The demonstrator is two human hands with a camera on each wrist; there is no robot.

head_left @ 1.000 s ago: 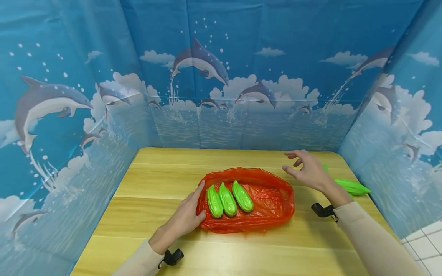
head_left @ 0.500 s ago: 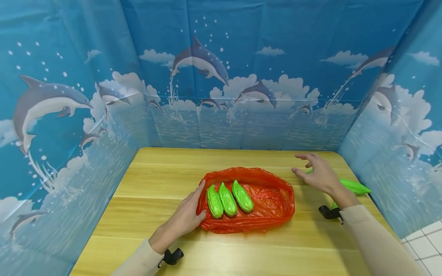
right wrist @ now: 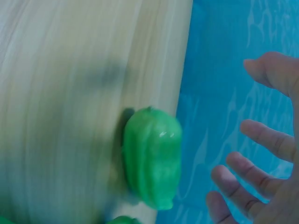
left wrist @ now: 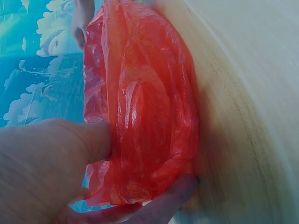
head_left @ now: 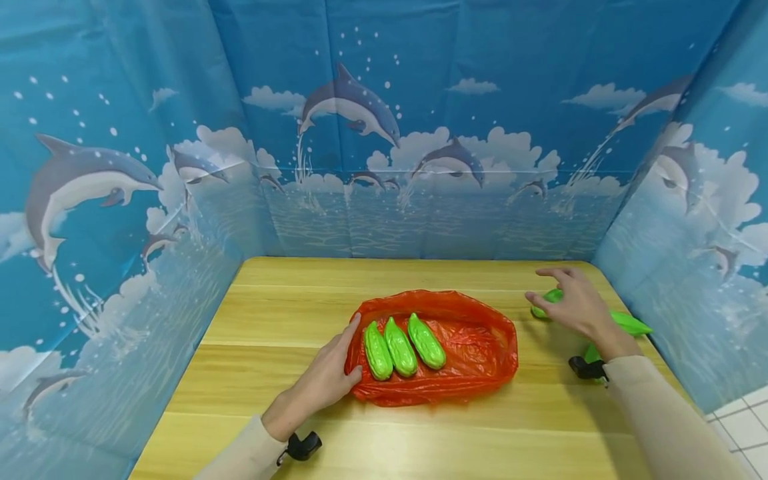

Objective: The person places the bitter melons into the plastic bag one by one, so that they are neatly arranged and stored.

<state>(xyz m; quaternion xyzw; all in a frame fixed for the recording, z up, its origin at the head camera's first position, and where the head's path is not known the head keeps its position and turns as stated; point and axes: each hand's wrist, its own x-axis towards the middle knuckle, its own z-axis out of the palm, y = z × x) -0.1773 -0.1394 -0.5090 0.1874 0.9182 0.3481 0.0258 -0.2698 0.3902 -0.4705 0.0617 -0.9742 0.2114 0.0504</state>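
Moved: since half a second ago, we see the right hand [head_left: 576,308] shifted farther right in the head view.
Green vegetable [right wrist: 152,158]: on the table [head_left: 288,300], at the head view's right; we find its long axis nearly upright in the right-wrist view.
Vegetable from fingers: left of the right fingertips in that wrist view, apart; right hand nearer.
Right fingers: spread, slightly bent, holding nothing.
Left hand [head_left: 327,370]: thumb and fingers apart, touching the left end of the red bag [head_left: 432,391].
Bag: lower middle of the head view, three long vegetables [head_left: 400,348] inside.
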